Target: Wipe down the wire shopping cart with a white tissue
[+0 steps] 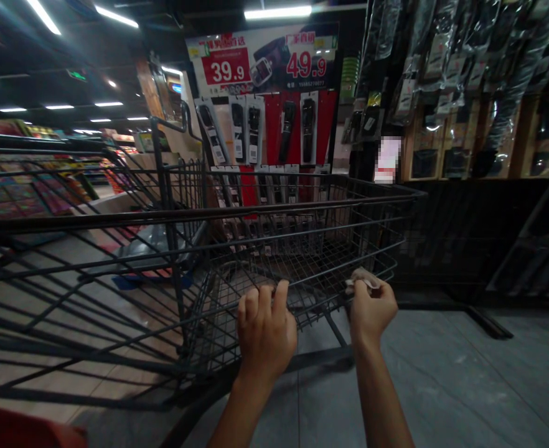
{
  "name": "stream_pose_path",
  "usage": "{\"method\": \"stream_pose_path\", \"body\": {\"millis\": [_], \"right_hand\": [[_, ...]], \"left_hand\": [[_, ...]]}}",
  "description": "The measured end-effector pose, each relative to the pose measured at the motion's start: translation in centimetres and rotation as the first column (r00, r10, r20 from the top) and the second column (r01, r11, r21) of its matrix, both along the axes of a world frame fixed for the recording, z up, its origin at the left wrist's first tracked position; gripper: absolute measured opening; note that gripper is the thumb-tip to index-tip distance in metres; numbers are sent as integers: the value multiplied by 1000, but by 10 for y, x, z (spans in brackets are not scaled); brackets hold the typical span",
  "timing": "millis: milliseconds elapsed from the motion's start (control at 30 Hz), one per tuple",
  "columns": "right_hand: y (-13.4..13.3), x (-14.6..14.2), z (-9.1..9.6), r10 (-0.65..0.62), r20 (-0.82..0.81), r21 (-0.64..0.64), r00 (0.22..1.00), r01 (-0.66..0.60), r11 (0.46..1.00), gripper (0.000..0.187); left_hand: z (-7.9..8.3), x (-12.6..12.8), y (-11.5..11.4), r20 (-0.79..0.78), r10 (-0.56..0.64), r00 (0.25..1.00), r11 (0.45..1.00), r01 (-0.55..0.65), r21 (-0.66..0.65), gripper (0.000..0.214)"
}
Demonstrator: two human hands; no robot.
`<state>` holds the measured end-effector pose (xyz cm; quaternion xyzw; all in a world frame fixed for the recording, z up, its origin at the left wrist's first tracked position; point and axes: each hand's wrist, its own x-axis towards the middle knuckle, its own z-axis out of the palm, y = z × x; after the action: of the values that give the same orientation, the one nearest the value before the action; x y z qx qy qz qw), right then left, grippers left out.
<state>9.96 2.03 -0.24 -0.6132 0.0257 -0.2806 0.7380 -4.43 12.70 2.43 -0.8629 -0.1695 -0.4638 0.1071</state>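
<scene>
Shopping cart: dark wire basket, centre of the aisle, standing on the grey floor.
Left hand: fingers curled together over the near lower wire edge of the cart, gripping it.
Right hand: fingers closed, pinching a small pale cloth against the cart's near right corner.
Second cart: nested at left, near.
Far display: red board with packaged items and price signs.
Right wall: hanging packaged goods.
</scene>
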Motion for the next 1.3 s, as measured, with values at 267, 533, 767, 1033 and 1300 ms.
{"method": "stream_pose_path", "body": {"millis": [267, 533, 767, 1033, 1300], "right_hand": [[5, -5, 0, 24, -80, -42, 996, -28, 999, 22], [23, -40, 7, 187, -31, -154, 982, -190, 970, 16], [25, -84, 37, 351, 229, -342, 908, -262, 902, 3], [21, -76, 104, 113, 675, -285, 729, 116, 952, 13], [21, -59, 54, 328, 588, -560, 739, 79, 825, 9]], "left_hand": [[-2, 0, 1, 13, -3, 1000, 1000, 3, 4, 38], [-1, -2, -2, 8, 11, 1000, 999, -11, -39, 38], [-1, -5, 1, -25, -11, 1000, 999, 10, -41, 38], [-7, -2, 1, 11, 1, 1000, 999, 0, -34, 37], [-5, -12, -3, -40, -27, 999, 999, 26, -23, 54]]}}
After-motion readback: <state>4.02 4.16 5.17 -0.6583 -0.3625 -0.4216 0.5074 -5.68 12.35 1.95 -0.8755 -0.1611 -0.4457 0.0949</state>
